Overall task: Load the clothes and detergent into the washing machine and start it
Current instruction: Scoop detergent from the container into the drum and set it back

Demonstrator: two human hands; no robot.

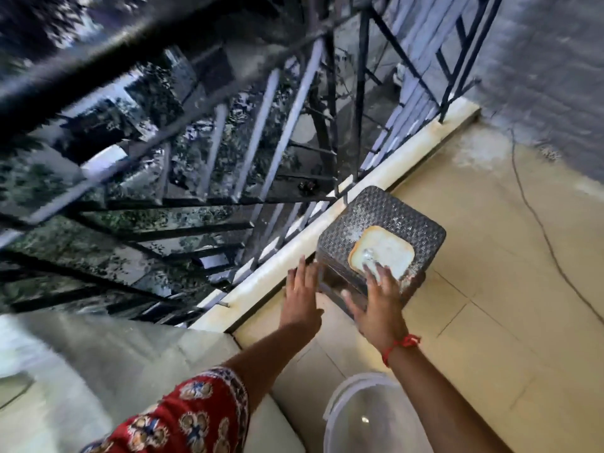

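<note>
Washing machine (98, 371): we see only its white top at the lower left edge of the view, blurred; no drum, door or controls show.
Left hand (302, 291): open, fingers spread, holding nothing, at the left side of the stool, close to or touching it.
Stool (382, 223): a grey woven-pattern one on the floor (490, 256), against the kerb under the railing (261, 125).
Container (382, 256): a cream square one on the stool's near corner, seemingly detergent with a scoop in it.
Right hand (379, 295): fingers laid over the container's near edge; whether it is gripping, we cannot tell.
Doing it well: we should steady the stool, then lift the container level so nothing spills.
Hidden: no clothes in view; the round clear lid (359, 416) at the bottom edge is cut off.
</note>
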